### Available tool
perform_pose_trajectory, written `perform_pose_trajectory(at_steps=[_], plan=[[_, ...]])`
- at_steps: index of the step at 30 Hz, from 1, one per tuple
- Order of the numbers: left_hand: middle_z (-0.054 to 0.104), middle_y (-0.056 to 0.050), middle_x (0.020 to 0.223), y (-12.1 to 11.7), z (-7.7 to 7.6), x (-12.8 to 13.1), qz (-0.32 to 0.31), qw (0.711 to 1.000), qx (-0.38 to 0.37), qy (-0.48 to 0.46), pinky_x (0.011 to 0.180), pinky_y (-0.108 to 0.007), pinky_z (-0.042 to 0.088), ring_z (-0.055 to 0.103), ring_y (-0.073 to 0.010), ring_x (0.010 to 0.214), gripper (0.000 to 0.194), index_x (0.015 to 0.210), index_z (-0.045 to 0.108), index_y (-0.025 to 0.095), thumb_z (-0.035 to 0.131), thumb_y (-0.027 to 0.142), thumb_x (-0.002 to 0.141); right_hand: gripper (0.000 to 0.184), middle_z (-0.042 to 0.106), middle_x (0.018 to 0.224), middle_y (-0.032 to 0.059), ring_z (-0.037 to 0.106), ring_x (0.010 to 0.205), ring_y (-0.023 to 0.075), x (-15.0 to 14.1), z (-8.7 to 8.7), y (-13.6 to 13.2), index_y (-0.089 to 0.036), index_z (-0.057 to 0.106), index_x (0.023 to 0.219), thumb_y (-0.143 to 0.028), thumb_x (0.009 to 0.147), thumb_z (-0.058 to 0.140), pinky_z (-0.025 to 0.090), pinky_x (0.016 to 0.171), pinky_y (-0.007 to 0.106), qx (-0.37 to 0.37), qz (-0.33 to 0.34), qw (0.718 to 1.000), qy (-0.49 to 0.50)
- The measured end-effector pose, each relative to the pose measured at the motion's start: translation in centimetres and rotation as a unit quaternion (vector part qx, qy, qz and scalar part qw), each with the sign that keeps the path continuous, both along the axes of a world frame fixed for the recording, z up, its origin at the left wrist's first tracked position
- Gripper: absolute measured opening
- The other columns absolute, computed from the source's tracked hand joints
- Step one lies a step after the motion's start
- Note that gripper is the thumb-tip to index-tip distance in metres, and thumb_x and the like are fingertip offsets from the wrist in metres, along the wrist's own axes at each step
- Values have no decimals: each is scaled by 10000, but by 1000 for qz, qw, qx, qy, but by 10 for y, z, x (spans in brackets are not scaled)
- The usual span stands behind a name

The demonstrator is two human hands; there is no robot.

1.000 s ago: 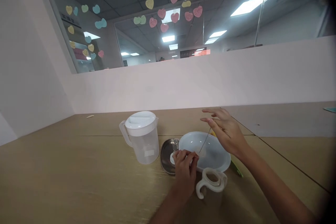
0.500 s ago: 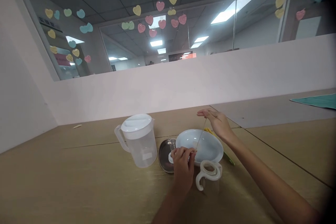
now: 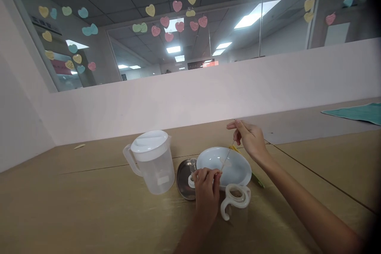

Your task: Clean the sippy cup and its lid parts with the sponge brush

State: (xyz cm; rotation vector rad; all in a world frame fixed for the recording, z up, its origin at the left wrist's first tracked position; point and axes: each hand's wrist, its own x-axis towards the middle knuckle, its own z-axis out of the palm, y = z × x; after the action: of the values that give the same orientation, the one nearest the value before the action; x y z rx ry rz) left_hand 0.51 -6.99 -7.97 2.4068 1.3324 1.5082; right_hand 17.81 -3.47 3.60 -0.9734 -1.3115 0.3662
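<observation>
My left hand (image 3: 206, 190) is closed at the near left rim of a white bowl (image 3: 204, 158), its fingertips pinching the lower end of a thin pale stick-like strand (image 3: 228, 156). The strand slants up across the bowl to my right hand (image 3: 250, 139), raised above the far rim with its fingers closed around the upper end. Whether it is a stick or a taut string I cannot tell. Beside my left fingers are a white ring-shaped piece (image 3: 191, 181) and a small clear piece (image 3: 193, 164), partly hidden. They are over an oval metal tray (image 3: 180, 184).
A clear lidded pitcher (image 3: 156, 166) stands left of the tray. Close to the bowl's near side is a clear container with a white handled top (image 3: 238, 196). Something yellow and green (image 3: 257, 180) lies behind the bowl. A teal cloth (image 3: 357, 112) is far right.
My right hand has shifted slightly right, its fingers now more curled around the strand. My left hand keeps its pinch. The whole view has shifted a little.
</observation>
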Motion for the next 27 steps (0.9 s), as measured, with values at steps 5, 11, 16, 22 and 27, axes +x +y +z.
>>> perform_pose_trajectory(at_steps=[5, 11, 16, 22, 27], plan=[[604, -12, 841, -2, 2, 2, -5, 1000, -4, -1, 851, -335, 338, 529, -152, 823, 198, 897, 609, 212, 412, 201, 914, 508, 505, 432, -14, 465, 362, 106, 0, -1, 4, -121, 666, 794, -570, 834, 432, 384, 414, 255, -5, 37, 998, 52], [616, -8, 830, -2, 0, 3, 4, 1000, 15, -3, 850, -336, 351, 548, -153, 812, 192, 883, 620, 221, 430, 200, 902, 532, 513, 447, 0, 454, 365, 107, 11, 4, 2, -130, 656, 741, -606, 816, 431, 374, 397, 257, 14, 7, 996, 86], [635, -12, 835, 2, -9, -4, 53, 995, -22, -85, 845, -339, 375, 565, -155, 812, 202, 854, 609, 207, 422, 261, 908, 574, 487, 442, -12, 453, 385, 105, 16, 4, 2, -150, 664, 775, -630, 834, 353, 388, 447, 251, 27, -81, 996, 28], [638, -14, 787, 6, -12, -9, 70, 992, -32, -104, 815, -337, 393, 570, -161, 784, 209, 828, 608, 195, 440, 299, 894, 498, 597, 509, 23, 573, 471, 135, 11, -26, 35, -151, 623, 663, -536, 852, 370, 426, 566, 263, -79, -48, 984, -155], [661, -11, 851, 6, -10, -9, 47, 991, -56, -108, 857, -350, 385, 587, -157, 821, 242, 870, 626, 216, 412, 321, 908, 375, 629, 543, 34, 608, 499, 143, 21, -57, 68, -151, 589, 643, -427, 836, 423, 444, 536, 246, -178, -19, 970, -162]])
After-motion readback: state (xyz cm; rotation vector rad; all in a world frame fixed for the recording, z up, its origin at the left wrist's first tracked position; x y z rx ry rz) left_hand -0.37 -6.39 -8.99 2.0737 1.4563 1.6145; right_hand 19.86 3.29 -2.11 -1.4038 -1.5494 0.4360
